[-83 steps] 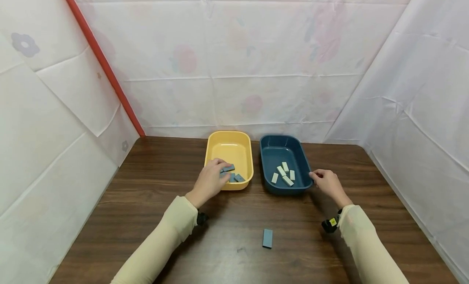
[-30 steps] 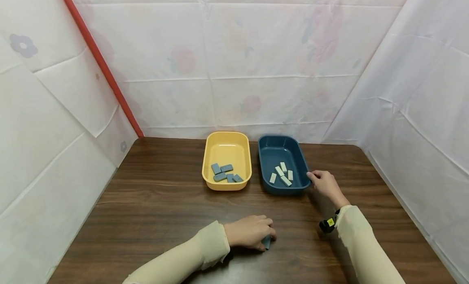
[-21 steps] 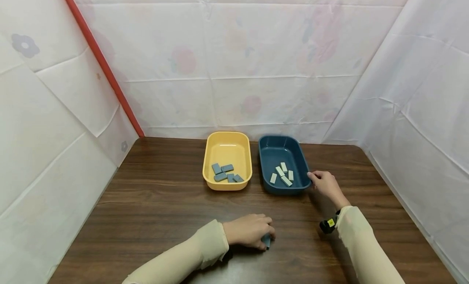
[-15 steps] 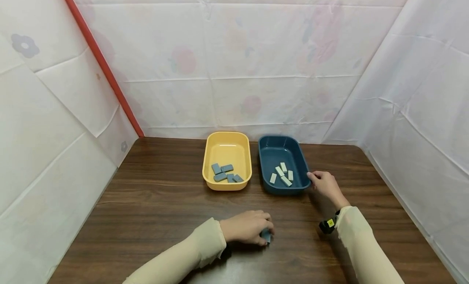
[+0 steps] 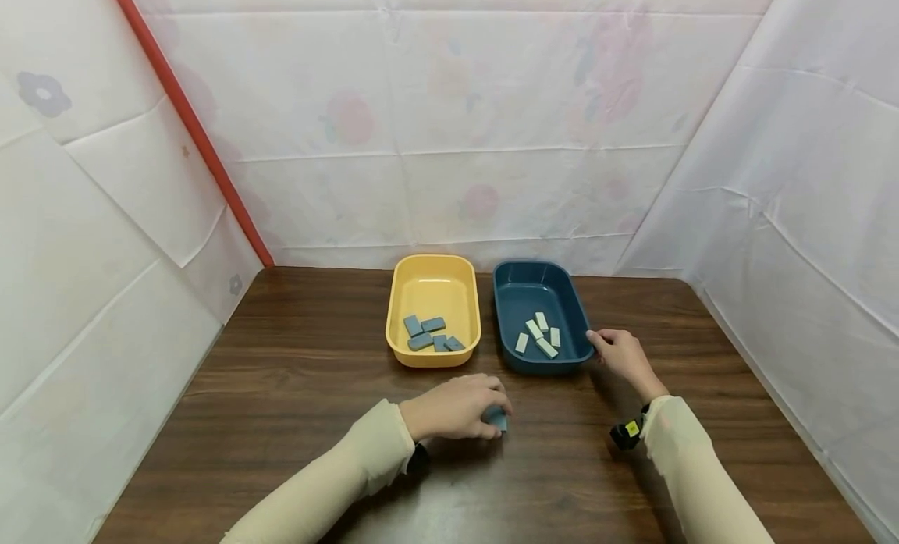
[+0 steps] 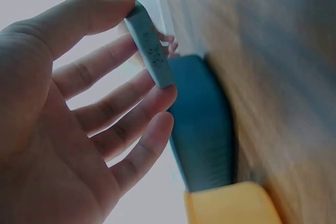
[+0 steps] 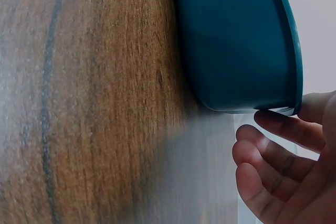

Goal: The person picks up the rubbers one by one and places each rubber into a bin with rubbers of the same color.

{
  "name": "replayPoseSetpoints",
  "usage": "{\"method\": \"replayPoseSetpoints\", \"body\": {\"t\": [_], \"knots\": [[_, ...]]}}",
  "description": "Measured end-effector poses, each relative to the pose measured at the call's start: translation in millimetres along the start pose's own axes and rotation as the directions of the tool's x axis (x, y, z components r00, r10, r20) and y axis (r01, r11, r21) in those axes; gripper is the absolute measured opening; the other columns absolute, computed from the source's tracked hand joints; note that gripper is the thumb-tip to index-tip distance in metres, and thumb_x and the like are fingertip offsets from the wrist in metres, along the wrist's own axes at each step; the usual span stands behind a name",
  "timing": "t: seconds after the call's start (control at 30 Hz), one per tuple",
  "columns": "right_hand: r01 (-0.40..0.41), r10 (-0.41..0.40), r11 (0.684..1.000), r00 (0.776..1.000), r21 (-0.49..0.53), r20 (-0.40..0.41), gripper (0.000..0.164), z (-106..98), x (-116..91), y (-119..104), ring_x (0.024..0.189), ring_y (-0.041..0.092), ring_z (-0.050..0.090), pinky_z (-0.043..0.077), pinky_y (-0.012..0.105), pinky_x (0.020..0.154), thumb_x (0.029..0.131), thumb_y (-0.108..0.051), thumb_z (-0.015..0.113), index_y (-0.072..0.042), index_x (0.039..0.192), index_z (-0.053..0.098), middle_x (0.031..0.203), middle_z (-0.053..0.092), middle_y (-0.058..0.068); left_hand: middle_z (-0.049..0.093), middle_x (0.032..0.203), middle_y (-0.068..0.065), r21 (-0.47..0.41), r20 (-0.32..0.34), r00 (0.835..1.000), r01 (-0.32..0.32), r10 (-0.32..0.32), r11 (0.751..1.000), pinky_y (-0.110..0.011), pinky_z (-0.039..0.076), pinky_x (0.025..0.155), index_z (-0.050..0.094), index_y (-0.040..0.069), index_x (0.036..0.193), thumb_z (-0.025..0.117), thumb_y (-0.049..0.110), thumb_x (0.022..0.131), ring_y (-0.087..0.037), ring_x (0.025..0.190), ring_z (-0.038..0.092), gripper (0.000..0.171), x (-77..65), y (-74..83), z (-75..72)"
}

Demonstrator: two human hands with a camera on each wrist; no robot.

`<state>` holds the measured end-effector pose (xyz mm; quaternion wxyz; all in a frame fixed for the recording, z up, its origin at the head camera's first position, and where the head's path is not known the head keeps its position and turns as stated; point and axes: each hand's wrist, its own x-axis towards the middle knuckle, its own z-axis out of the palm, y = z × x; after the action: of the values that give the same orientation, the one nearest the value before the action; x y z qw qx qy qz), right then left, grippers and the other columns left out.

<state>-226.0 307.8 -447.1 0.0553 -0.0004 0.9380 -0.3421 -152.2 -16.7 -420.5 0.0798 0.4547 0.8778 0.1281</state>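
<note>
My left hand (image 5: 456, 407) pinches a small blue-grey rectangular block (image 5: 496, 417) between thumb and fingertips, held above the table in front of the two trays. Close up in the left wrist view, the block (image 6: 149, 45) shows faint dark marks on one face. At the near right corner of the dark blue tray (image 5: 588, 314), my right hand (image 5: 623, 358) grips the rim; in the right wrist view the thumb and forefinger pinch the tray (image 7: 241, 40) there. Several cream blocks (image 5: 546, 347) lie in it. Several blue-grey blocks (image 5: 420, 342) lie in the yellow tray (image 5: 435, 360).
The trays stand side by side at the back of the brown wooden table (image 5: 302, 388), a narrow gap between them. White patterned sheets (image 5: 435, 122) hang behind and at both sides. A red strip (image 5: 190, 122) runs down the left corner.
My left hand went from the yellow tray to the block on the table, took hold of it, then lifted it and moved toward the trays. The right hand has stayed on the blue tray's rim.
</note>
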Motion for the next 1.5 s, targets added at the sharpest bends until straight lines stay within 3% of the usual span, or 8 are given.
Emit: {"method": "replayPoseSetpoints", "body": {"t": [0.17, 0.3, 0.53, 0.67, 0.87, 1.03, 1.23, 1.5], "knots": [[-0.01, 0.01, 1.0, 1.0, -0.002, -0.01, 0.05, 0, 0, 0, 0.067, 0.019, 0.055, 0.041, 0.031, 0.06, 0.103, -0.043, 0.041, 0.0, 0.106, 0.067, 0.079, 0.065, 0.016, 0.062, 0.112, 0.004, -0.026, -0.081, 0.996, 0.046, -0.048, 0.999, -0.022, 0.049, 0.084, 0.07, 0.02, 0.116, 0.069, 0.033, 0.09, -0.007, 0.095, 0.056, 0.029, -3.2, -8.6, -13.4], [-0.011, 0.011, 1.0, 1.0, -0.001, -0.011, 0.051, -1, 1, -1, 0.066, 0.019, 0.054, 0.041, 0.031, 0.06, 0.103, -0.044, 0.041, -0.001, 0.103, 0.067, 0.078, 0.065, 0.016, 0.063, 0.109, 0.004, -0.088, -0.164, 0.98, 0.101, -0.114, 0.991, -0.023, 0.049, 0.081, 0.071, 0.018, 0.114, 0.071, 0.03, 0.089, -0.008, 0.09, 0.057, 0.028, -5.0, -18.0, -21.8], [-0.011, 0.011, 1.0, 1.0, -0.004, -0.01, 0.051, 0, 2, -1, 0.068, 0.018, 0.055, 0.041, 0.031, 0.061, 0.103, -0.044, 0.042, -0.002, 0.095, 0.068, 0.08, 0.065, 0.015, 0.065, 0.109, 0.0, -0.168, -0.309, 0.921, 0.193, -0.238, 0.967, -0.029, 0.051, 0.084, 0.071, 0.015, 0.111, 0.072, 0.026, 0.088, -0.015, 0.095, 0.062, 0.026, -6.0, -39.4, -31.8], [-0.01, 0.01, 1.0, 1.0, -0.01, -0.005, 0.051, -1, 0, -2, 0.068, 0.018, 0.056, 0.042, 0.031, 0.062, 0.102, -0.046, 0.043, -0.002, 0.097, 0.068, 0.08, 0.066, 0.016, 0.065, 0.108, -0.003, -0.205, -0.353, 0.889, 0.232, -0.293, 0.951, -0.035, 0.052, 0.086, 0.071, 0.011, 0.111, 0.073, 0.026, 0.087, -0.022, 0.097, 0.063, 0.029, -4.9, -51.9, -35.9], [-0.008, 0.008, 1.0, 1.0, -0.019, -0.017, 0.051, -3, -2, -1, 0.068, 0.02, 0.058, 0.042, 0.031, 0.063, 0.102, -0.046, 0.044, -0.001, 0.099, 0.068, 0.076, 0.067, 0.016, 0.066, 0.112, -0.007, -0.212, -0.317, 0.866, 0.333, -0.387, 0.919, -0.04, 0.05, 0.09, 0.07, 0.008, 0.115, 0.073, 0.025, 0.087, -0.025, 0.1, 0.063, 0.033, 3.5, -69.4, -45.9], [-0.006, 0.006, 1.0, 1.0, -0.021, -0.017, 0.051, -2, -2, -1, 0.066, 0.018, 0.055, 0.041, 0.03, 0.062, 0.102, -0.046, 0.043, -0.002, 0.092, 0.068, 0.074, 0.066, 0.015, 0.066, 0.117, -0.008, -0.203, -0.213, 0.866, 0.413, -0.452, 0.888, -0.041, 0.049, 0.093, 0.069, 0.008, 0.119, 0.072, 0.025, 0.088, -0.026, 0.105, 0.062, 0.035, 14.2, -83.6, -49.4], [-0.003, 0.002, 1.0, 1.0, -0.022, -0.025, 0.051, 2, -2, 0, 0.064, 0.017, 0.053, 0.04, 0.03, 0.061, 0.103, -0.043, 0.043, -0.001, 0.087, 0.067, 0.072, 0.065, 0.016, 0.066, 0.119, -0.006, -0.243, -0.146, 0.861, 0.446, -0.487, 0.861, -0.039, 0.05, 0.094, 0.067, 0.008, 0.122, 0.071, 0.023, 0.089, -0.024, 0.111, 0.061, 0.036, 24.4, -97.0, -47.4], [0.013, -0.014, 0.999, 1.0, -0.038, -0.026, 0.051, 0, -2, -2, 0.061, 0.018, 0.052, 0.039, 0.031, 0.06, 0.103, -0.042, 0.042, -0.001, 0.087, 0.067, 0.07, 0.064, 0.017, 0.066, 0.122, -0.006, -0.282, -0.1, 0.84, 0.489, -0.533, 0.825, -0.04, 0.049, 0.096, 0.066, 0.007, 0.123, 0.071, 0.024, 0.089, -0.025, 0.113, 0.06, 0.038, 31.6, -108.1, -43.4]]}}
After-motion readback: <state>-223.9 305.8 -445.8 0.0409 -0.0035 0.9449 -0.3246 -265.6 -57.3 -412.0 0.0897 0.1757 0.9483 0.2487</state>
